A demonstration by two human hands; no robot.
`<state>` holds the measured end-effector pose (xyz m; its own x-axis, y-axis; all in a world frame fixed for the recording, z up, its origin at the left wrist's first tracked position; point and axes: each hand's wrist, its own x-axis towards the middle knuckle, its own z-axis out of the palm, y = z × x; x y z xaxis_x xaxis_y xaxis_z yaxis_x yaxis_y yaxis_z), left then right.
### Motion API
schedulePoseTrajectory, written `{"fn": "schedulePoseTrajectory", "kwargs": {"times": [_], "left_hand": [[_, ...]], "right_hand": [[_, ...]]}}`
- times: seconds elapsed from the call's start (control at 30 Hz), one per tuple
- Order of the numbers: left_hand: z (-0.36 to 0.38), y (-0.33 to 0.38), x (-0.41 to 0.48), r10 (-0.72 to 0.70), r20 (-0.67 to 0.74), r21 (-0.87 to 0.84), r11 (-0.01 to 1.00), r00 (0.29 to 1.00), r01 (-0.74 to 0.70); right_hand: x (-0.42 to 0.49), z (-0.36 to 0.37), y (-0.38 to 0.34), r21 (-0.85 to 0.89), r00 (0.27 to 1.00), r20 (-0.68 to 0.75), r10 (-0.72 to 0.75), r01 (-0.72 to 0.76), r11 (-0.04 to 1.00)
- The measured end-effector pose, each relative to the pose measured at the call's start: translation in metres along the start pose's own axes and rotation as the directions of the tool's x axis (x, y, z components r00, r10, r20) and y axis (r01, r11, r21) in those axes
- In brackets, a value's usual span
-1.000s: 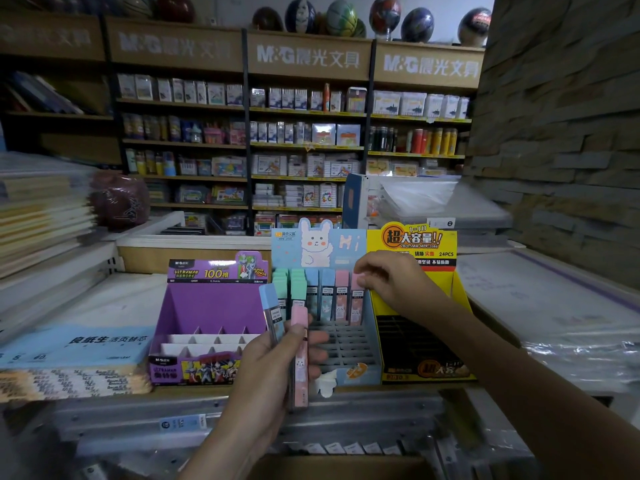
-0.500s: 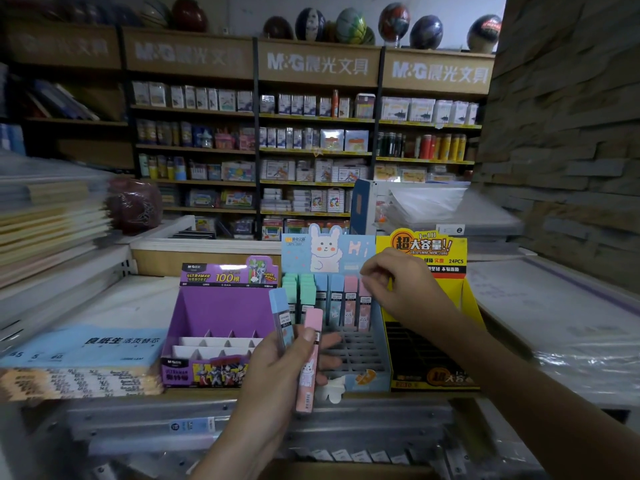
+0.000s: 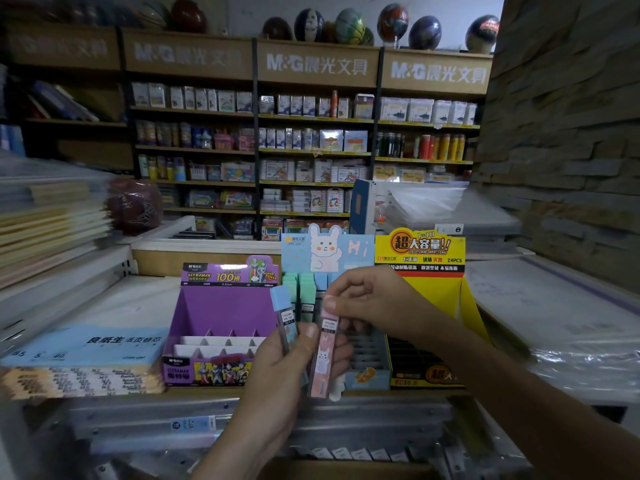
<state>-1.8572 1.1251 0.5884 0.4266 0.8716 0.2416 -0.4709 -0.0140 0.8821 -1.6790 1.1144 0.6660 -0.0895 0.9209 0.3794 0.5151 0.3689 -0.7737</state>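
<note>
Since leaving the bunny box (image 3: pixel 367 380), the right hand (image 3: pixel 374 303) pinches the pink case (image 3: pixel 323 356) the left hand (image 3: pixel 277 374) grips, likely to slot it in

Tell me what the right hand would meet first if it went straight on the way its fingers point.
The right hand points left and pinches the top of the slim pink plastic case in the left hand. Past that, probably the blue-capped clear case beside it, though depth is unclear.
</note>
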Motion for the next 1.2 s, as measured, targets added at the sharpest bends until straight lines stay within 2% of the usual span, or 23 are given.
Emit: {"fn": "schedulePoseTrajectory", "kwargs": {"times": [0.1,0.2,0.3,0.4,0.57,0.67,0.87,1.2], "left_hand": [[-0.004,0.000,0.001,-0.012,-0.043,-0.017,1.000,0.999,0.011],[-0.010,-0.003,0.004,-0.014,-0.055,-0.066,0.998,0.998,0.010],[-0.015,-0.005,0.003,0.042,-0.082,0.047,0.998,0.996,-0.038],[-0.017,-0.001,0.000,0.059,-0.058,0.162,0.986,0.997,-0.049],[-0.021,0.004,-0.002,0.018,-0.133,0.159,0.987,0.991,0.003],[-0.025,0.005,-0.002,-0.029,-0.176,0.083,0.996,0.984,0.044],[-0.027,0.009,-0.002,-0.047,-0.141,0.017,0.999,0.989,0.049],[-0.025,0.010,0.002,-0.023,-0.115,0.070,0.997,0.993,0.031]], "right_hand": [[0.001,-0.010,0.001,0.029,0.999,-0.034,0.005,-0.005,1.000],[0.006,-0.023,0.002,0.037,0.990,-0.141,-0.022,0.027,0.999],[0.012,-0.033,0.006,0.002,0.963,-0.262,-0.060,0.063,0.998],[0.019,-0.038,0.012,-0.101,0.945,-0.318,-0.080,0.050,0.994],[0.027,-0.040,0.021,-0.335,0.949,-0.295,-0.110,0.005,0.942],[0.028,-0.039,0.026,-0.428,0.957,-0.252,-0.142,0.021,0.904],[0.027,-0.038,0.030,-0.423,0.972,-0.199,-0.126,0.031,0.906],[0.031,-0.034,0.033,-0.458,0.973,-0.190,-0.131,0.031,0.889]]}}
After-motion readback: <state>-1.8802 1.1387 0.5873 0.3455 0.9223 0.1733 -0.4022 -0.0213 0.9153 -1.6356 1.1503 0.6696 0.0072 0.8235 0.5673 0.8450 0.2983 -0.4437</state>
